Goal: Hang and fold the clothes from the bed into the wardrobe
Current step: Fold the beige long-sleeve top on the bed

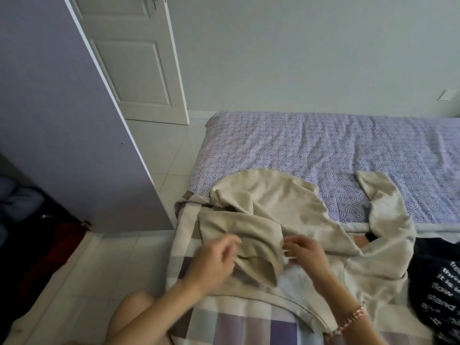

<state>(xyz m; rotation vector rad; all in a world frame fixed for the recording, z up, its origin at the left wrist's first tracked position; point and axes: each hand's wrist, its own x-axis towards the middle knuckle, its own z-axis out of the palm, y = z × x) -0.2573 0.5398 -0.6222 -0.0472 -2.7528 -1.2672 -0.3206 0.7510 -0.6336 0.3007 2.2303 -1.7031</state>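
A beige garment (pixel 286 215) lies crumpled and spread over the near part of the bed (pixel 323 150). One sleeve stretches away to the right. My left hand (pixel 214 262) grips a folded beige flap near the garment's left side, fingers curled round the cloth. My right hand (pixel 306 252), with a bead bracelet on the wrist, pinches the flap's right edge close to a white label. A dark navy garment with white lettering (pixel 438 290) lies at the right edge of the bed. The lilac wardrobe door (pixel 62 120) stands open on the left.
A checked blanket (pixel 224 319) covers the bed's near end under the beige garment. The purple patterned sheet beyond it is bare. A white room door (pixel 139 58) stands behind the wardrobe door. Pale tiled floor (pixel 87 270) lies between wardrobe and bed. My knee (pixel 134 317) shows at the bottom.
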